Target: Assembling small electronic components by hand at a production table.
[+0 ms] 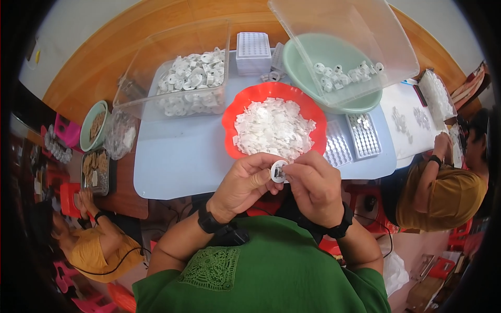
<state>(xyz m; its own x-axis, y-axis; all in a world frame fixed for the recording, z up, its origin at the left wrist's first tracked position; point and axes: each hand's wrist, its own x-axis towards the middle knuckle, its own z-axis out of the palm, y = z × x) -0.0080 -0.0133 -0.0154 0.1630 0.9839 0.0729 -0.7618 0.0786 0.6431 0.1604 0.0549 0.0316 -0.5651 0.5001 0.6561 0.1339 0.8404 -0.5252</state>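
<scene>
My left hand (249,180) pinches a small round white plastic part (278,171) with a dark, hollow-looking middle. Against the part's right side, the thumb and fingertips of my right hand (317,185) are pressed together; whatever they grip is too small to make out. Both hands are just in front of a red scalloped bowl (229,130), heaped with small, flat, whitish plastic pieces (274,125).
A clear bin (141,107) of white plastic parts (195,73) stands back left, beside stacked white trays (253,52). Another clear bin (360,31) leans over a green basin (302,52) at back right. A tray of round silvery pieces (364,135) lies right. People work on both sides.
</scene>
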